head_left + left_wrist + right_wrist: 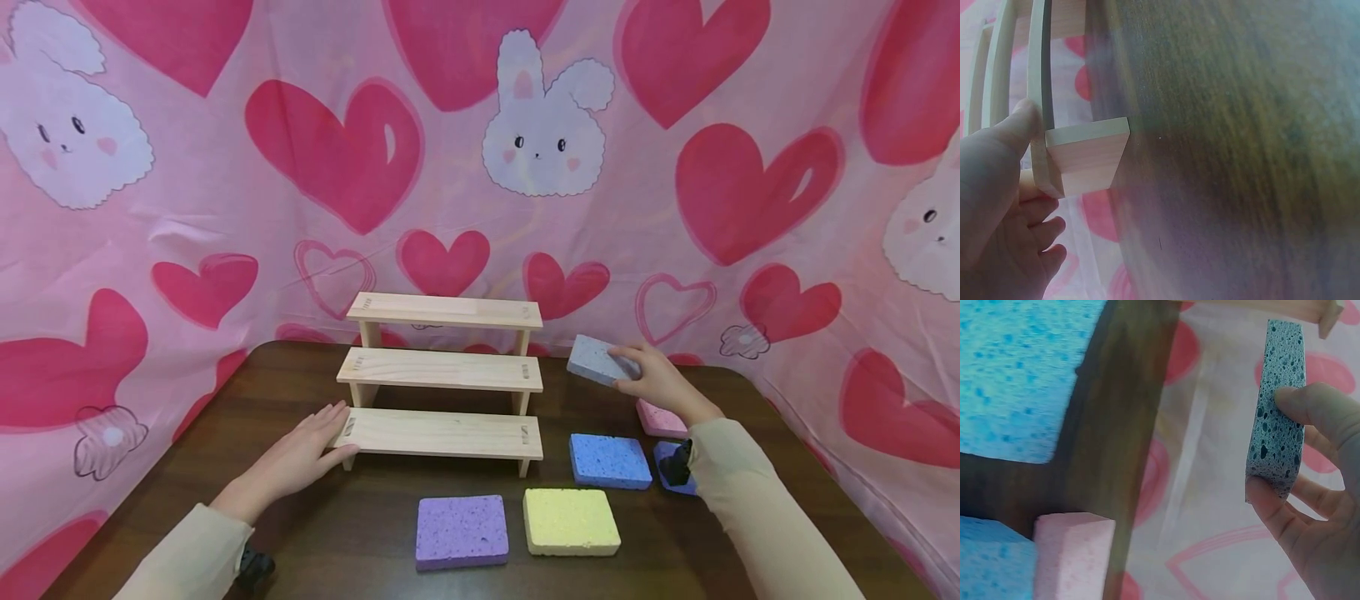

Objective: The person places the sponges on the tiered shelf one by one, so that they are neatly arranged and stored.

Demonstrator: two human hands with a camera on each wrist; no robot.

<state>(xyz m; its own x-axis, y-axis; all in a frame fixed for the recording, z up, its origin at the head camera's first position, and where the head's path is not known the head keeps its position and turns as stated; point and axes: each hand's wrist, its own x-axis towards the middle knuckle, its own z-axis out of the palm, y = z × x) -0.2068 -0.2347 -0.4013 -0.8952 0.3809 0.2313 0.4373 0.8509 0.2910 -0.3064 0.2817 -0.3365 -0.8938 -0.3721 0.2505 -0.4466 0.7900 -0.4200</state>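
Note:
My right hand (663, 383) grips a pale grey-blue sponge (594, 360) between thumb and fingers, right of the stand's upper steps. In the right wrist view this sponge (1275, 412) is seen edge-on, raised, its upper end close to a wooden board. My left hand (300, 454) rests at the left end of the lowest step of a three-tier wooden stand (442, 432), fingers extended. In the left wrist view, the left thumb (1019, 125) touches that step's edge, with the other fingers beside the board's end.
On the brown table (360, 533) lie a purple sponge (462, 531), a yellow sponge (572, 522) and a blue sponge (610, 460) before and right of the stand. A pink sponge (662, 419) and a darker blue one (666, 468) sit partly behind the right arm. A heart-patterned cloth (450, 192) hangs behind.

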